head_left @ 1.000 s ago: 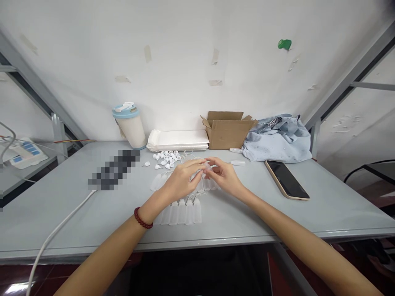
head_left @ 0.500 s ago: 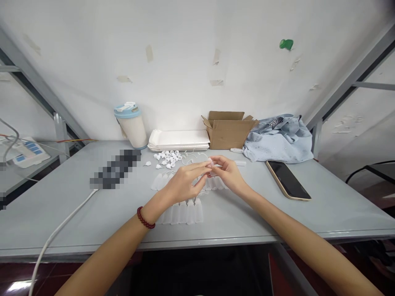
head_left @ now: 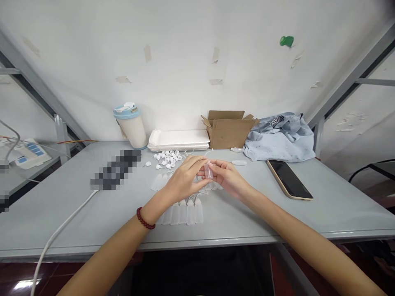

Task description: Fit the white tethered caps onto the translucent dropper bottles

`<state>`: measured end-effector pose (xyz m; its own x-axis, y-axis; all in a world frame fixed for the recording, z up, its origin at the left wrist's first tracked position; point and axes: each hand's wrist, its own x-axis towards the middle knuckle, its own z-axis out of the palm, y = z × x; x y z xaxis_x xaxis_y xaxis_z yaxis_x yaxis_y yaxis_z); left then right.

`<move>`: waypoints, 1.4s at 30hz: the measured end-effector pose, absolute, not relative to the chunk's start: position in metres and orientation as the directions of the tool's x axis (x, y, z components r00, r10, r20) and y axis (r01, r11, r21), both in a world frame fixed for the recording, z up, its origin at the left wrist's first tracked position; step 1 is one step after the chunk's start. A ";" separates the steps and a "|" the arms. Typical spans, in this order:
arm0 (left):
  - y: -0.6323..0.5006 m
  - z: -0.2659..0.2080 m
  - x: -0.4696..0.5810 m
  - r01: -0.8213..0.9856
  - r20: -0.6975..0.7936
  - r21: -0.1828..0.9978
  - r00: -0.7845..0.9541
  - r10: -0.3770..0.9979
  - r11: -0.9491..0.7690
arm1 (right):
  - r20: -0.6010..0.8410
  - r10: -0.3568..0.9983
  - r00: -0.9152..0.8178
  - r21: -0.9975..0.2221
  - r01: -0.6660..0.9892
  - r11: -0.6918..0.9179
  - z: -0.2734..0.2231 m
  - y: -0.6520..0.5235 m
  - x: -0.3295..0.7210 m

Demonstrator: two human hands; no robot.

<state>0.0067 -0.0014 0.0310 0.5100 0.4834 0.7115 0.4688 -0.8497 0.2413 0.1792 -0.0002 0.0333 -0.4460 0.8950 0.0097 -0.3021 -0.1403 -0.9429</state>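
Between my two hands, above the table, is a small translucent squeeze bottle (head_left: pixel 209 172), held nearly upright. My left hand (head_left: pixel 187 176) is closed on its left side, with the thumb near its base. My right hand (head_left: pixel 226 174) pinches the upper part of the bottle, where fingers partly hide the top. Several similar bottles (head_left: pixel 190 213) lie in a row on the near side, and more bottles (head_left: pixel 159 181) lie behind my left hand, partly covered. White caps (head_left: pixel 169 157) are heaped just beyond my left hand.
Along the wall stand a tumbler (head_left: pixel 132 125), a stack of white trays (head_left: pixel 179 139), an open cardboard box (head_left: pixel 230 132) and a bunched light-blue cloth (head_left: pixel 279 137). A phone (head_left: pixel 289 179) lies at right. Two loose bottles (head_left: pixel 238 163) lie near the box. A white cable (head_left: pixel 64 230) crosses the left side.
The bottle now shows upright between my hands, where fingers mostly covered it before. My right hand has shifted slightly down and turned around it. My left hand stays nearly in place.
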 end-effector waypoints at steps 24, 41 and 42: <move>-0.080 0.029 0.007 0.582 0.327 0.262 0.697 0.638 -0.770 | -0.508 0.262 -0.821 -0.805 0.560 0.194 0.062 0.006 0.213; -0.076 0.022 0.003 0.641 0.288 0.206 0.682 0.672 -0.739 | -0.512 0.240 -0.825 -0.800 0.560 0.216 0.058 0.006 0.210; -0.075 0.022 0.003 0.643 0.284 0.210 0.680 0.676 -0.736 | -0.513 0.240 -0.824 -0.800 0.561 0.214 0.058 0.006 0.210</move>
